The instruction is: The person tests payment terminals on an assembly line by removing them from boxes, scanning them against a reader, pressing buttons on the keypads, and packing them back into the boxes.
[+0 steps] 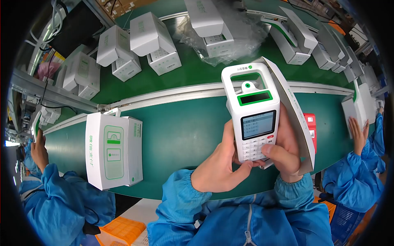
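Observation:
A white payment terminal [252, 110] with green trim, a lit screen and a keypad is held up in front of me. My left hand [219, 164] grips its lower left side, thumb near the bottom edge. My right hand [287, 151] wraps the other side, its thumb on the keypad. Right behind the terminal stands an open white box [297, 119], its lid tilted up beside my right hand. Left of my hands, a closed-looking white box [107, 151] with a green terminal drawing sits on the green bench [176, 139].
Beyond a metal rail [164, 98], several white boxes stand on a green belt [197, 78], one with clear plastic wrap [250, 37]. A red object [310, 131] lies behind my box. Co-workers' hands [40, 151] show at both sides. An orange crate [121, 231] sits below.

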{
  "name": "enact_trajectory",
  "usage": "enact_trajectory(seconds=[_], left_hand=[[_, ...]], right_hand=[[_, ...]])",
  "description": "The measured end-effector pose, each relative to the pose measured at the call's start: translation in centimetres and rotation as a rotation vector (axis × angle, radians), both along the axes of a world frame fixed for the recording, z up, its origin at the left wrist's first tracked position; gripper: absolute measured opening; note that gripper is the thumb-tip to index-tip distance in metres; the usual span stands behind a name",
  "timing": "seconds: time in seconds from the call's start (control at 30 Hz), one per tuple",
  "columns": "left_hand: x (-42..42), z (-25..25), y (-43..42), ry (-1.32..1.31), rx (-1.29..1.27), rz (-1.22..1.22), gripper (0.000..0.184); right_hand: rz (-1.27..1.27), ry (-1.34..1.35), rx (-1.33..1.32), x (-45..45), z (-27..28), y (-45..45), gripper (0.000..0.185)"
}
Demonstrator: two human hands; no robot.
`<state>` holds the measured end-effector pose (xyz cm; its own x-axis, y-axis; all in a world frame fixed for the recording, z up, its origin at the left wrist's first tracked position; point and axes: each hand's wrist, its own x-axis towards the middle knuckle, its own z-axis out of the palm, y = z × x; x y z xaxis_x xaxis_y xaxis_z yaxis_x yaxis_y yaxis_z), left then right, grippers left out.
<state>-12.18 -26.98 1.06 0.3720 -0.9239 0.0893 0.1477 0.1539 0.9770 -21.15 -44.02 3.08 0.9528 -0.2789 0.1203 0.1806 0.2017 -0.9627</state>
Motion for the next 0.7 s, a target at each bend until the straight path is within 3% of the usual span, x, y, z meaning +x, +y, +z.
enact_trajectory(seconds=[0.17,0.27,0.4,0.7], left_hand=[[-0.2,-0.1,-0.5,-0.028,-0.006,-0.013,0.096],[-1.0,0.1,-1.3,0.13,0.002,0.054,0.089],[-1.2,0.9,-1.7,0.078,0.087,0.077,0.089],[-1.3,0.4,-2.2,-0.044,0.002,0.092,0.084]], right_hand=[[0.021,0.03,0.009,-0.5,0.0,-0.8,0.11],[0.046,0.046,0.005,-0.9,0.1,-1.0,0.111],[0.05,-0.021,-0.051,-1.0,0.0,-1.5,0.109],[0.046,-0.005,-0.147,-1.5,-0.9,-2.3,0.103]])
